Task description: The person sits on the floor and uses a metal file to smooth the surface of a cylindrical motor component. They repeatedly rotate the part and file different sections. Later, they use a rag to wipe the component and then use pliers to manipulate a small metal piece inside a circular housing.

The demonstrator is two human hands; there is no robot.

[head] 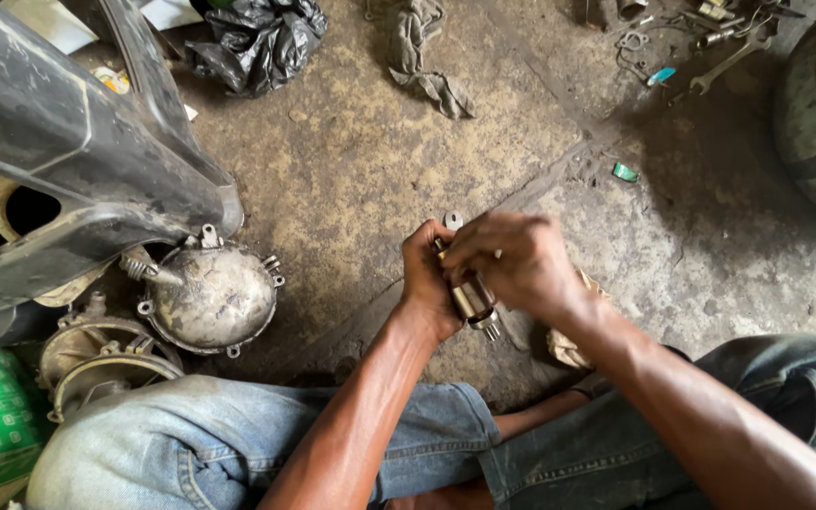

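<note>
Two hands closed around a small metal cylinder (472, 300) above the floor (380, 161), left hand (427, 279) gripped on its side, right hand (512, 260) wrapped over the top, possibly a motor part, round metal cover (212, 297) lying nearby.

You are looking steeply down from your head camera, close over your own forearms and denim-clad knees (238, 444), facing the stained concrete floor (408, 151) that is stretching away toward the frame's top.
</note>
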